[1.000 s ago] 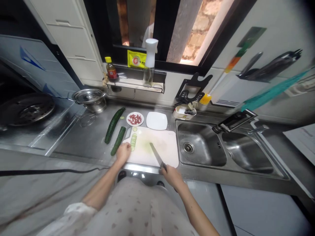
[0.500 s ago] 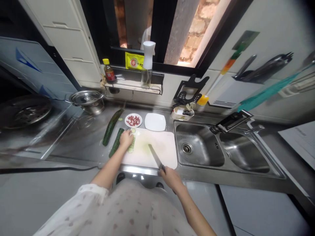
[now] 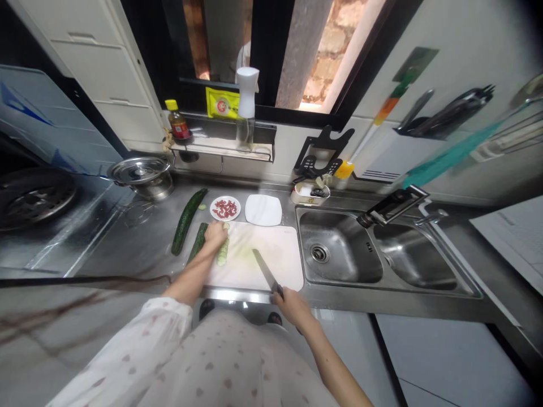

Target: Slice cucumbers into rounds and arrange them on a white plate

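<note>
My R hand (image 3: 292,305) clamps the knife (image 3: 265,270) handle. L hand (image 3: 215,233) at cucumber half (image 3: 195,243), grip unclear. Likely firm, slippery: hold mid-body.

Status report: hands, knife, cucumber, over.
Right hand gripping dark-handled kitchen knife, blade over white plastic cutting board. Left hand on board's far-left corner, at pale green cucumber slices, beside short dark green cucumber. Round white plate of red pieces just behind.
</note>
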The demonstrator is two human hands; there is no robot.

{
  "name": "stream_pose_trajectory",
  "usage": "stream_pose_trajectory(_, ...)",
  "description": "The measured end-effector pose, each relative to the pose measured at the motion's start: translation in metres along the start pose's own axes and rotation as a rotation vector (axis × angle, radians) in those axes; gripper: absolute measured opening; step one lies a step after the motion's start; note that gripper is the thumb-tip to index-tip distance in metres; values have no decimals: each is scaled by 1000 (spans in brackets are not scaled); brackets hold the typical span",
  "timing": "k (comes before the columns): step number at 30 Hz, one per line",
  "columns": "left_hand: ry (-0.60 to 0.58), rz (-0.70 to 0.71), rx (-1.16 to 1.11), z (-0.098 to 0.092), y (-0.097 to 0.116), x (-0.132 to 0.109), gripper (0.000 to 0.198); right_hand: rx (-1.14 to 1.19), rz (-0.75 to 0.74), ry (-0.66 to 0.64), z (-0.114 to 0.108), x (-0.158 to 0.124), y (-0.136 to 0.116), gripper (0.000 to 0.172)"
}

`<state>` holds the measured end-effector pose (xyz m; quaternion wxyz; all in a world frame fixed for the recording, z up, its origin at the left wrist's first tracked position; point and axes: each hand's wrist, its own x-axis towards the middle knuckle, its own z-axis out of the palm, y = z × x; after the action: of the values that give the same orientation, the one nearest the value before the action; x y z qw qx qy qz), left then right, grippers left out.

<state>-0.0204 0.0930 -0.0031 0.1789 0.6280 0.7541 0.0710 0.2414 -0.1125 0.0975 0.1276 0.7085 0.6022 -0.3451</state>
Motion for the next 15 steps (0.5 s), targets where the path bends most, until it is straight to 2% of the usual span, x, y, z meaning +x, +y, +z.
stream_pose_trajectory(7,3,-64,-66,0,-1,8,31,-14,5,4,0,-1,0,37)
stream_pose_trajectory(11,-7,-78,-113,-3,-1,8,23,-33,18,3,1,0,-1,37)
stream_pose_trajectory(15,-4,-97,-125,-6,-1,6,25,-43,15,1,1,0,-1,37)
